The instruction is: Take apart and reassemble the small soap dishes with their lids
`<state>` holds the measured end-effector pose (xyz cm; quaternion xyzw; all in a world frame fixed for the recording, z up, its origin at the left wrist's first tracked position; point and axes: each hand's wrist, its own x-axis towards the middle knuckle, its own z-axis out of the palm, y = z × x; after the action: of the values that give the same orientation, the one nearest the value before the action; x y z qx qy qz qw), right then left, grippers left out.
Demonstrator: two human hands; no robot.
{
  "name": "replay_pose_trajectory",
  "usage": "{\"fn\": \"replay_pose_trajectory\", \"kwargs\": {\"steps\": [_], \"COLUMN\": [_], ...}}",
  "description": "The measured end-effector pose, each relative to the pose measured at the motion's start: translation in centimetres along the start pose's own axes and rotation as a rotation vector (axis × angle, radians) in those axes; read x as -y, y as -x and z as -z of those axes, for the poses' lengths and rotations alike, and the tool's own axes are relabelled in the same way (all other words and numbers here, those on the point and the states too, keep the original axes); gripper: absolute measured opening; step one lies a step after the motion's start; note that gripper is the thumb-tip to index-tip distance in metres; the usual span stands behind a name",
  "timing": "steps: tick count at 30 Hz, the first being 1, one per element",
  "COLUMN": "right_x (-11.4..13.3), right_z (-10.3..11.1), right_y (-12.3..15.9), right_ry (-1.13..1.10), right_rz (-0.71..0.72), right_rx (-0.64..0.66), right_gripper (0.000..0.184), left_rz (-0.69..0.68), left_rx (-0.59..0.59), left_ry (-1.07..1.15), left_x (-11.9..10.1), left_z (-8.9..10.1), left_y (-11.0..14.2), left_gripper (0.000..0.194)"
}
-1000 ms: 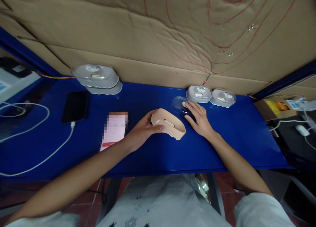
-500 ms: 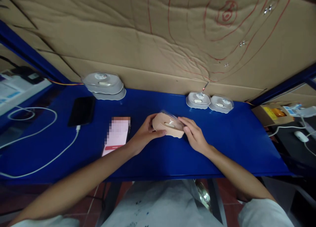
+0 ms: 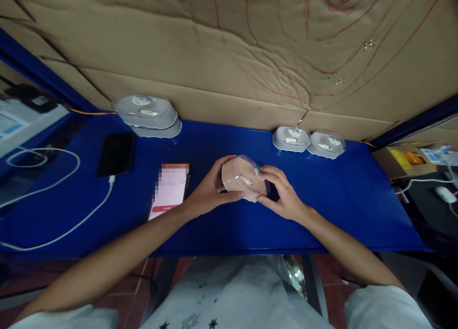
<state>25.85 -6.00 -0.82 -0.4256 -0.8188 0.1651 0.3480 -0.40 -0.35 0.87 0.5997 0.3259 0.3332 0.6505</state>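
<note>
holding peach case (image 3: 236, 176), left hand (image 3: 211, 188) and right hand (image 3: 284, 195), over middle of blue table (image 3: 222, 233), nearer its near edge than its corners; can't tell if case touches table. clear cover (image 3: 250, 163) over case. left fingers closed round case's left end, thumb along near side. right fingers narrow, gripping cover at right end, fingertips on top, thumb low at near side.

left of case, lit phone (image 3: 171, 190) flat, screen partly pixelated, left forearm across its near end. farther left, dark phone (image 3: 116, 153), white cable (image 3: 78, 224) plugged into near end. stacked grey cases (image 3: 148, 114) by far edge, left part, clear cover and round sticker on top. two grey cases (image 3: 291, 139) side by side by far edge, toward far right corner. cardboard sheet (image 3: 179, 57) with red lines behind far edge. past right edge, open cardboard box (image 3: 388, 164), yellow label, and white mouse (image 3: 445, 194).
</note>
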Motion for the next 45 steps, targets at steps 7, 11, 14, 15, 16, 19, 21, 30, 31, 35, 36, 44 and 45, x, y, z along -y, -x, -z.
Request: {"fn": "replay_pose_trajectory", "kwargs": {"steps": [7,11,14,15,16,19,21,30,31,35,36,44,45], "right_x": [0.1,0.2,0.1,0.0,-0.3,-2.2,-4.3,-14.3,-15.1,-17.8,-18.3,-19.4,-19.0], "right_z": [1.6,3.3,4.7,5.3,6.0,9.0,11.4,21.4,22.0,22.7,22.5,18.7,18.3], "right_y": [-0.2,0.1,1.8,2.7,3.7,7.5,10.4,16.1,15.5,12.5,11.7,6.7,6.1], "right_ry": [-0.024,0.071,0.133,0.149,0.168,0.283,0.407,0.774,0.778,0.757,0.748,0.662,0.65], "right_rz": [0.005,0.041,0.015,-0.014,-0.05,-0.161,-0.23,-0.6,-0.609,-0.639,-0.639,-0.57,-0.565], "right_rx": [0.101,0.209,0.248,0.246,0.235,0.16,0.061,-0.252,-0.259,-0.268,-0.271,-0.225,-0.209], "right_gripper": [0.069,0.064,0.059,0.059,0.06,0.06,0.058,0.049,0.047,0.044,0.045,0.055,0.057], "left_rz": [-0.09,-0.167,-0.204,-0.215,-0.228,-0.294,-0.351,-0.388,-0.381,-0.393,-0.396,-0.385,-0.361], "left_rx": [0.097,0.123,0.141,0.134,0.128,0.127,0.132,0.241,0.239,0.203,0.197,0.025,-0.002], "left_ry": [-0.243,-0.509,-0.595,-0.623,-0.657,-0.773,-0.861,-1.174,-1.179,-1.2,-1.206,-1.2,-1.185], "left_x": [0.7,1.4,1.4,1.2,0.9,-0.4,-1.2,-1.3,-1.2,-1.3,-1.4,-0.9,-0.6], "left_z": [0.2,0.0,-0.3,-0.4,-0.6,-1.9,-3.2,-8.3,-8.2,-6.3,-5.7,-1.2,-0.9], "left_y": [0.0,0.1,-0.2,-0.4,-0.8,-2.9,-5.2,-16.8,-16.9,-13.8,-12.5,-3.5,-3.1], "left_gripper": [0.092,0.096,0.091,0.087,0.083,0.075,0.074,0.073,0.07,0.055,0.052,0.05,0.055]}}
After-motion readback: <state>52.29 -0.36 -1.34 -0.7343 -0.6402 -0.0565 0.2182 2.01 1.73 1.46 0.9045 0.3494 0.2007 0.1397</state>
